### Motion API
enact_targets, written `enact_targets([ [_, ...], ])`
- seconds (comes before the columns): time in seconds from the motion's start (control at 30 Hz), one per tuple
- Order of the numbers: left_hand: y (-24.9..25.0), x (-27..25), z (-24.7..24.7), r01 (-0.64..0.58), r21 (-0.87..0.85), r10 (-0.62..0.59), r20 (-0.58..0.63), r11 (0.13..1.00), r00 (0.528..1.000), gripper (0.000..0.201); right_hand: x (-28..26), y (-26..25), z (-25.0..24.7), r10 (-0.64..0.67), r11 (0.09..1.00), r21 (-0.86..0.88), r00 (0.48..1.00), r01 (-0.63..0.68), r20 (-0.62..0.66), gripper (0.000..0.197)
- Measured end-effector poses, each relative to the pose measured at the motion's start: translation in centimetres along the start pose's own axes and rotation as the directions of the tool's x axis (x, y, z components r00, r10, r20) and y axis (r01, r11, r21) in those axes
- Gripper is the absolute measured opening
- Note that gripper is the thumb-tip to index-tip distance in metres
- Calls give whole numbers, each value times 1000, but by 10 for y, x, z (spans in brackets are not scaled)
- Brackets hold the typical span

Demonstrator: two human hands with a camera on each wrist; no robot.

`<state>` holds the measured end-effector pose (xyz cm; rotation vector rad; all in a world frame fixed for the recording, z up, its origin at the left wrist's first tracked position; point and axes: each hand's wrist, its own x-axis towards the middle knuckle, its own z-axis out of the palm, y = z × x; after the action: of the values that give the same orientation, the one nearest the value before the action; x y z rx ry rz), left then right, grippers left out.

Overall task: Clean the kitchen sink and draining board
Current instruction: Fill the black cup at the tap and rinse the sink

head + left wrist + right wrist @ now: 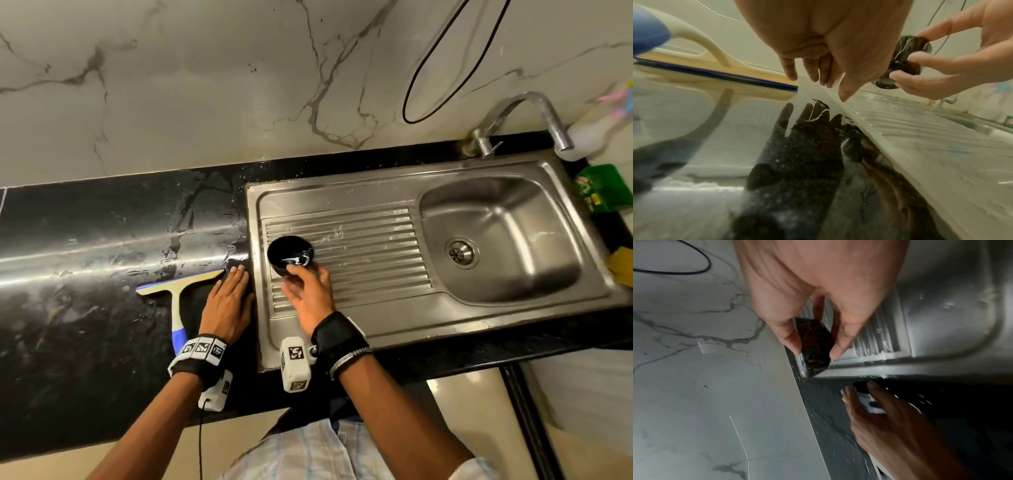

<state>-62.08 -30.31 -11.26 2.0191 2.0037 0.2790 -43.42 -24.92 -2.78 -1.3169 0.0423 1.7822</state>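
left hand [228,301]: flat, fingers straight and together, holding nothing; hovers just over the black surface [85,260] next to the sink unit's left rim; mirrored in the wet stone in the left wrist view
squeegee [178,291]: cream, blue handle end, lying on the surface just left of the left hand; blade end close to the fingertips [791,76]; touching or not, cannot tell
right hand [310,291]: fingers and thumb curled round a bowl [290,255], gripping it by its side
bowl: small, black, glossy, white streaks on it; tilted, held just above the left end of the draining board [359,246]; contact with the board cannot be told
draining board: ribbed steel, wet, white smears on the ridges
sink [496,233]: steel basin to the right of the board, round drain [460,253] in the middle
tap [534,113]: at the back right corner, spout bent over the basin
green packet [599,186]: on the surface right of the sink
wall [205,85]: marble-look tiles, a black cable [435,68] looped against it
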Motion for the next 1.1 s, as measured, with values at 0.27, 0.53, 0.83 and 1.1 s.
enact_targets([
  [0.27,-1,-18,-4,57,-58,-59,-19,997,998,57,-26,22,-23,487,811,222,835,-541,257,47],
  [0.53,79,14,17,-129,-26,129,22,991,991,57,-2,-73,-90,362,768,511,919,-388,154,69],
  [0.83,258,90,25,-183,-303,221,94,935,971,39,2,-179,-182,163,966,212,985,-150,-48,53],
  [1.1,443,150,84,-35,-444,136,197,895,971,38,27,-318,-288,-95,983,-164,989,76,-110,41],
])
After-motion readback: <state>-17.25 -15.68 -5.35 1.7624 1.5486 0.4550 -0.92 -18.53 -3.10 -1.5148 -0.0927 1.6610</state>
